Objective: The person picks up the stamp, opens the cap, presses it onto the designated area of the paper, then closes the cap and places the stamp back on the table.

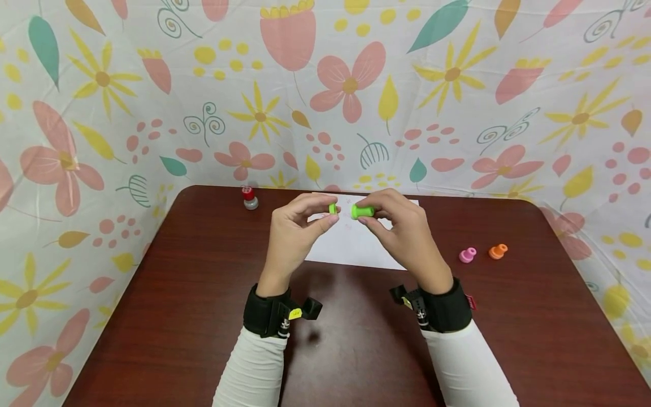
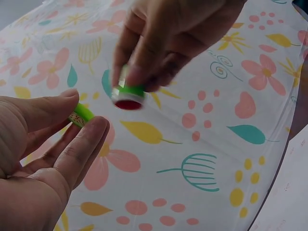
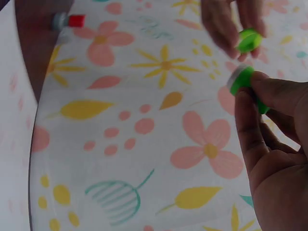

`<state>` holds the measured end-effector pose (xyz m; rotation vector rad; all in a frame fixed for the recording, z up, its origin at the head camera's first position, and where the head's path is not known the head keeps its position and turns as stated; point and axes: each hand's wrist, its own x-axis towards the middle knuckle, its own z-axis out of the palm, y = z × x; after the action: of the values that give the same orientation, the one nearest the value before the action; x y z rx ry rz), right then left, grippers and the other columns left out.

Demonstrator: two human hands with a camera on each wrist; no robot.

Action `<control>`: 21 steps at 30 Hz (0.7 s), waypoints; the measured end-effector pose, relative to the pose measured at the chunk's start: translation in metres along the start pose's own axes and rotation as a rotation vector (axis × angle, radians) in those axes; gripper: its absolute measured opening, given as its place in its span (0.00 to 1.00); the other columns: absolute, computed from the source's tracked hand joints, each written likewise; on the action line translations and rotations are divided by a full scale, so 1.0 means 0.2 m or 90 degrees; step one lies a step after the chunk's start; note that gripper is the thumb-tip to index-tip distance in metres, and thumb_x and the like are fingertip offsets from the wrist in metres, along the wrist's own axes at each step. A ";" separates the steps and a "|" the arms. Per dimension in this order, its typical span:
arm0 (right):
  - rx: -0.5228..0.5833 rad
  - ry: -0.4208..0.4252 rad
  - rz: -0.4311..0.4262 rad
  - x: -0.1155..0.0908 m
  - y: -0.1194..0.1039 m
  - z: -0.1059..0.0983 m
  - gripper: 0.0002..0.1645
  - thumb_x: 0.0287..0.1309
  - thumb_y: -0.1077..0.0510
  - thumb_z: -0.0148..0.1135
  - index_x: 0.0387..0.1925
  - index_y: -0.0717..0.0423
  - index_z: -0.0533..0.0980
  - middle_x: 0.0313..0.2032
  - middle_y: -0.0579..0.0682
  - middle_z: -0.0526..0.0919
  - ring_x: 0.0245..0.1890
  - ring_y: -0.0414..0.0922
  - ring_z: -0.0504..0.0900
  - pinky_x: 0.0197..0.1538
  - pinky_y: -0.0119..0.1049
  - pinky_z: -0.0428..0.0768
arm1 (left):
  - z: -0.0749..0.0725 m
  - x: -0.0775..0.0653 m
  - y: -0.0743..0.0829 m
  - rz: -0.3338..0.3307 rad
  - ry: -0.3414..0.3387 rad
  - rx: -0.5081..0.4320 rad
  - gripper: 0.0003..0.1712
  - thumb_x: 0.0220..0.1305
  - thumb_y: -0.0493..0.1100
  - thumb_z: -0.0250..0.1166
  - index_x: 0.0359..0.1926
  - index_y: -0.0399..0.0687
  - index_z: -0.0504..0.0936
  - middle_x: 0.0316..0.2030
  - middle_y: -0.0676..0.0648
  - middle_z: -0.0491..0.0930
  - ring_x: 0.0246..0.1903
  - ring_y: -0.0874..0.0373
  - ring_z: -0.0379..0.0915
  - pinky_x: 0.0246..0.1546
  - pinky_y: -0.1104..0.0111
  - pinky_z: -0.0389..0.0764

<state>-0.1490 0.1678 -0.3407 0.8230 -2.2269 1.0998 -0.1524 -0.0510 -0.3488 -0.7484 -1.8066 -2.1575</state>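
Thumb and fingertips of my left hand (image 1: pixel 292 232) pinch a short green cap (image 1: pixel 333 208). In the left wrist view a small pattern shows on the face of the cap (image 2: pixel 81 115). My right hand (image 1: pixel 399 229) grips a green toy stamp (image 1: pixel 363 212) by its narrow handle, wide end toward the cap. A red face inside a white rim shows on the stamp (image 2: pixel 128 101) in the left wrist view. A small gap separates the two pieces, both held up over a white sheet of paper (image 1: pixel 346 249) with faint reddish marks.
A red-and-grey stamp (image 1: pixel 250 198) stands at the table's back left. Right of the paper are a pink stamp (image 1: pixel 467 255) and an orange stamp (image 1: pixel 498 251). Behind the brown table (image 1: pixel 203 271) hangs a flowered cloth (image 1: pixel 315 107).
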 end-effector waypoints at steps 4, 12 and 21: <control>0.110 0.023 0.023 -0.02 -0.02 0.01 0.17 0.54 0.74 0.73 0.46 0.60 0.84 0.44 0.52 0.85 0.39 0.40 0.81 0.43 0.23 0.82 | 0.02 0.00 0.00 -0.004 -0.009 0.008 0.17 0.60 0.26 0.72 0.52 0.31 0.86 0.51 0.35 0.84 0.46 0.54 0.86 0.49 0.58 0.88; 0.231 0.046 0.054 -0.05 -0.05 0.05 0.19 0.53 0.79 0.70 0.48 0.66 0.83 0.45 0.57 0.83 0.40 0.41 0.82 0.42 0.26 0.83 | 0.05 -0.01 -0.01 -0.005 -0.024 0.026 0.17 0.59 0.28 0.74 0.51 0.33 0.88 0.49 0.37 0.85 0.47 0.57 0.85 0.47 0.56 0.89; 0.244 0.053 0.049 -0.04 -0.06 0.07 0.20 0.53 0.80 0.70 0.48 0.66 0.82 0.46 0.57 0.83 0.41 0.42 0.84 0.45 0.28 0.85 | 0.06 -0.01 0.00 -0.012 -0.023 0.022 0.17 0.59 0.27 0.74 0.51 0.33 0.88 0.49 0.36 0.86 0.50 0.56 0.84 0.48 0.58 0.89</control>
<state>-0.1375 0.1532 -0.3471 0.8292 -2.0224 1.5985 -0.1483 -0.0390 -0.3489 -0.7705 -1.8707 -2.1326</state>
